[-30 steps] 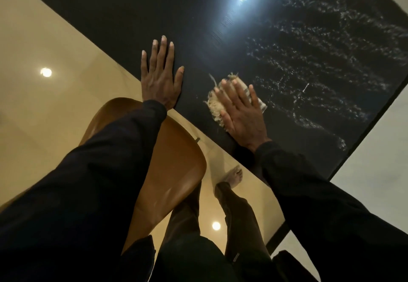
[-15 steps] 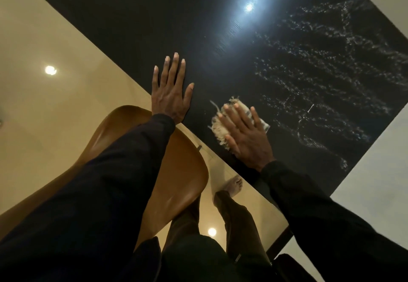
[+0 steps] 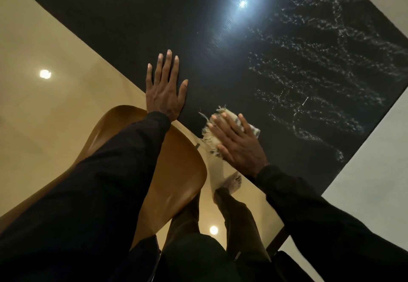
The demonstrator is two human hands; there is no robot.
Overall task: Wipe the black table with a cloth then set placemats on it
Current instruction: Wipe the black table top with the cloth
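Observation:
The black table (image 3: 198, 38) fills the upper half of the view, glossy, with streaks of wet droplets across its right side. A small frayed white cloth (image 3: 212, 136) lies at the table's near edge. My right hand (image 3: 238, 144) presses flat on the cloth with straight fingers. My left hand (image 3: 164, 91) rests flat on the table near its edge, fingers spread, a short way left of the cloth. No placemats are in view.
A brown moulded chair (image 3: 176, 171) stands under my left arm, close to the table edge. Shiny beige floor (image 3: 55, 49) lies to the left. A pale floor or wall area (image 3: 375, 160) borders the table's right edge. My leg and bare foot (image 3: 234, 182) show below.
My right hand has slid the cloth towards the table's near edge. My left hand stays flat in the same place; the view has shifted slightly.

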